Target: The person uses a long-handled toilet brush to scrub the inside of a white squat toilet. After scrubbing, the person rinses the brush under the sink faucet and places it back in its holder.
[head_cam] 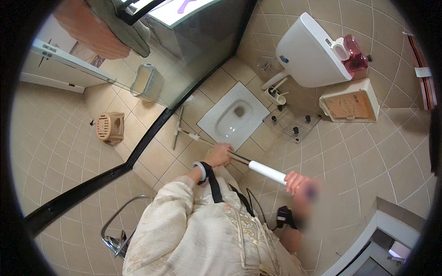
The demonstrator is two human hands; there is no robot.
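Observation:
A floor squeegee (pixel 267 171) with a metal pole and a white grip slants across the view before me. My left hand (pixel 221 154) is closed around the metal part of the pole. At the upper end, my right hand (pixel 297 183) grasps the white grip; a blurred patch covers part of this hand and wrist. The squeegee's head (pixel 178 127) lies on the beige floor tiles (pixel 169 151), left of the white squat toilet (pixel 208 120) and close to the black-framed partition's foot. Some water shows in the toilet bowl.
A toilet brush holder (pixel 276 98) and wire rack (pixel 293 119) stand right of the toilet, below the wall-mounted cistern (pixel 307 51). A lidded bin (pixel 352 103) is farther right. Behind the black frame (pixel 145 145) are a plastic stool (pixel 109 127) and a clear bin (pixel 148 82).

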